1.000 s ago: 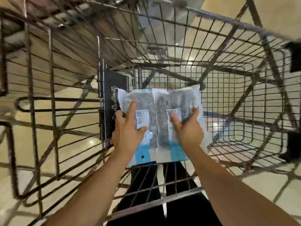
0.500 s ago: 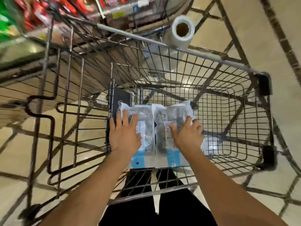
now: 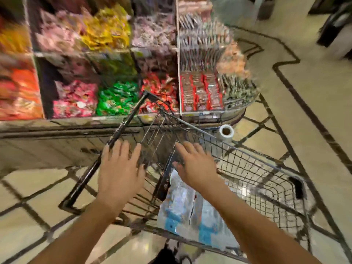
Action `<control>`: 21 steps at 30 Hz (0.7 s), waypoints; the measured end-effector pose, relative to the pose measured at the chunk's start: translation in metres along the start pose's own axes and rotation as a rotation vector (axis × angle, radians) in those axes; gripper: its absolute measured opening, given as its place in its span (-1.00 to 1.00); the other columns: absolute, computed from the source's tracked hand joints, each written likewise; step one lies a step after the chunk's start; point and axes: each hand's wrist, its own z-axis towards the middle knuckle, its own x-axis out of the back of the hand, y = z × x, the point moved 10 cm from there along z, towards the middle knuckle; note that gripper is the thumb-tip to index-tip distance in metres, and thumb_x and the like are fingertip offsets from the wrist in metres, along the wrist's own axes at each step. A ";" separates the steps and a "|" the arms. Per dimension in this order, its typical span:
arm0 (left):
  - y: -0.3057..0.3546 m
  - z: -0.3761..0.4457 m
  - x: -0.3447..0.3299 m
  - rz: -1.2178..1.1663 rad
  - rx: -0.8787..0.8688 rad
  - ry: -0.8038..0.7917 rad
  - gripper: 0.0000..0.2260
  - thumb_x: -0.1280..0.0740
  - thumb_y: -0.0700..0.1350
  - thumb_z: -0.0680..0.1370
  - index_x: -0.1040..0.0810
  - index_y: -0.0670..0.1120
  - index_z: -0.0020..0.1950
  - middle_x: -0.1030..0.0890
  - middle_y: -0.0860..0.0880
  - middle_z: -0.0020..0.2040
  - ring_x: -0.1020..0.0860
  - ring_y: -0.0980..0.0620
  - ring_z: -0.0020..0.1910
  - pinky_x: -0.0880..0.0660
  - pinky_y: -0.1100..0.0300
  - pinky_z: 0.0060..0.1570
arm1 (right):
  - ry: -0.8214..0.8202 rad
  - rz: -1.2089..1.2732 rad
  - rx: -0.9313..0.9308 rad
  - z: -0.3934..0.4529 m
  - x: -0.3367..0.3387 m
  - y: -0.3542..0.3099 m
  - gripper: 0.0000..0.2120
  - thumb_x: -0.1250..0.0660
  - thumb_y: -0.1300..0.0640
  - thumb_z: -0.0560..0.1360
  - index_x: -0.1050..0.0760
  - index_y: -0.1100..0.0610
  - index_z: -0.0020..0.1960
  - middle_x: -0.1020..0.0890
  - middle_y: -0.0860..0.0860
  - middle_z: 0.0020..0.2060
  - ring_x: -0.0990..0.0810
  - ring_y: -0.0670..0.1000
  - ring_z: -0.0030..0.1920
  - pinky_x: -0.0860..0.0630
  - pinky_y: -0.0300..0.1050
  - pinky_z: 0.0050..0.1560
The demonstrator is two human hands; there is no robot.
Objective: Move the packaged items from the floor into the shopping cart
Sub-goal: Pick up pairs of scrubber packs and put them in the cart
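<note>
packages [image 3: 192, 212] in cart [image 3: 266, 168], hands seemingly empty

Both hands hang spread and empty over the shopping cart [image 3: 253, 168], the left hand [image 3: 120, 172] above its left side with fingertips [image 3: 123, 147] near the cart handle [image 3: 123, 122], the right hand [image 3: 196, 166] over the basket. Below and behind the right hand's fingers, two packaged items [image 3: 192, 212] lie side by side in the basket, with a dark box [image 3: 164, 184] standing against the cart wall just left of them. Beyond the fingertips of both hands stand shelves of packets [image 3: 114, 73], and a roll of plastic bags [image 3: 225, 132] sits past the cart's far rim, to the right of the right hand's fingers.
</note>
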 end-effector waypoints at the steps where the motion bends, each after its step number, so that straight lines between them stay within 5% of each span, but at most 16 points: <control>1: -0.021 -0.007 0.018 0.000 0.052 0.024 -0.41 -0.31 0.15 0.50 -0.48 -0.03 0.51 -0.52 -0.24 0.44 -0.42 -0.27 0.47 -0.24 -0.26 0.49 | 0.017 -0.017 0.051 0.007 0.016 -0.018 -0.38 -0.14 -0.22 0.68 -0.13 -0.04 0.66 -0.30 0.03 0.59 -0.27 0.19 0.56 -0.38 0.19 0.39; 11: -0.256 -0.140 0.095 0.024 0.545 0.140 -0.44 -0.28 0.15 0.45 -0.61 -0.11 0.36 -0.61 -0.28 0.29 -0.52 -0.32 0.32 -0.38 -0.27 0.34 | 0.214 -0.089 0.476 0.033 0.122 -0.252 -0.36 -0.07 -0.30 0.58 -0.33 -0.03 0.57 -0.51 0.07 0.45 -0.45 0.24 0.44 -0.50 0.23 0.27; 21: -0.460 -0.330 0.108 0.069 0.884 0.241 -0.49 -0.26 0.18 0.46 -0.60 -0.11 0.28 -0.63 -0.25 0.22 -0.55 -0.31 0.26 -0.47 -0.26 0.22 | 0.366 -0.073 0.862 -0.021 0.134 -0.553 -0.45 -0.14 -0.28 0.64 -0.40 0.00 0.51 -0.53 0.08 0.42 -0.50 0.22 0.39 -0.49 0.18 0.26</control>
